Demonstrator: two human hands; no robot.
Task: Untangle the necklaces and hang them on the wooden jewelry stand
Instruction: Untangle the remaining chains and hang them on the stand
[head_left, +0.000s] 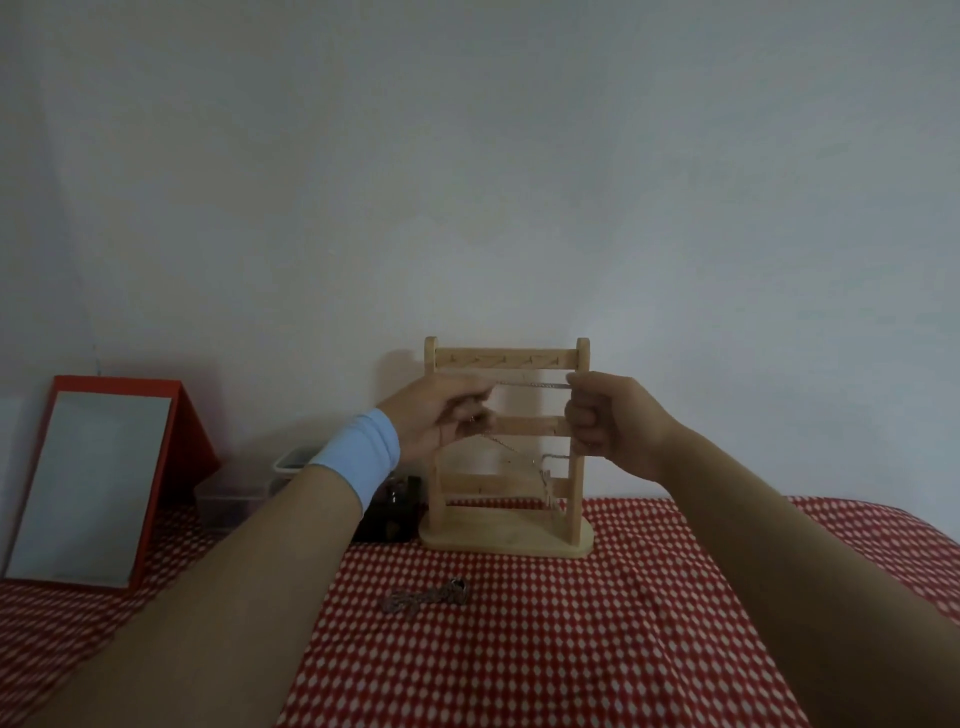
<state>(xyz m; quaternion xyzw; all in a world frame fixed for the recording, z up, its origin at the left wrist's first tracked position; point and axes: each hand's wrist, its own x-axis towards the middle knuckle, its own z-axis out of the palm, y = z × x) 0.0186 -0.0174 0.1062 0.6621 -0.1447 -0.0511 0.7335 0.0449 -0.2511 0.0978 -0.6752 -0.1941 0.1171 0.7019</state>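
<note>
Both hands are raised in front of the wooden jewelry stand (506, 358), which stands upright on its oval base at the far edge of the tabletop, close against the pale wall (467, 156). The left hand (447, 415) pinches one end of a thin silver necklace chain (530, 385) between thumb and fingertips. The right hand (608, 421) is curled into a fist round the other end. Between them the chain runs taut and nearly level, just under the stand's top rail and in front of its frame. A second length of chain drops from the left hand, slanting down and to the right across the middle rails. It ends in a small dangling piece near the right upright, though the dim light leaves it unclear whether this part touches the stand or hangs free.

A light blue wristband (358, 452) wraps the left wrist. On the red-and-white checked cloth (571, 649) covering the tabletop, a small tangled heap of necklaces (428, 597) lies in front of the stand, well apart from both hands. Left of the stand sits a dark object (389, 512), partly hidden behind the left forearm. Beyond it is a clear plastic container (239, 491). At the far left a red-framed mirror (88, 483) leans back on its folding support.
</note>
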